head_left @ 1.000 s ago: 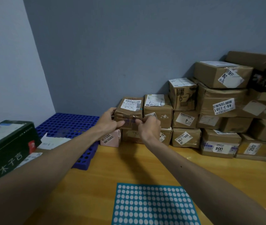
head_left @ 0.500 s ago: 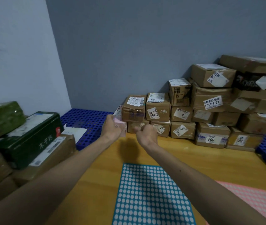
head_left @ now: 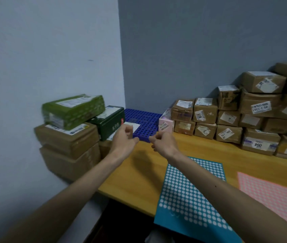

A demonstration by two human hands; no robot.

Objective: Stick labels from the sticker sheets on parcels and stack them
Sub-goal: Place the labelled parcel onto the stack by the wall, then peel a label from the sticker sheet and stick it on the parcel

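Both hands hover above the wooden table (head_left: 137,174) with fingers loosely curled and nothing in them. My left hand (head_left: 124,138) is in front of a dark green box (head_left: 110,122). My right hand (head_left: 163,142) is close beside it, below a small pink parcel (head_left: 165,125). A stack of labelled brown parcels (head_left: 230,118) rises along the back wall to the right. A teal sticker sheet (head_left: 191,195) with white round labels lies near the table's front edge, partly under my right forearm. A pink sticker sheet (head_left: 276,195) lies to its right.
On the left stand brown cartons (head_left: 67,139) with a light green wrapped parcel (head_left: 72,111) on top. A blue plastic grid pallet (head_left: 142,121) sits in the corner between them and the stack, with a white paper (head_left: 133,126) on it. The table's left edge drops off near the cartons.
Both hands have let go of the brown parcel, now left on the stack beside the others, and drawn back toward me and to the left. The view has swung left, revealing the cartons.
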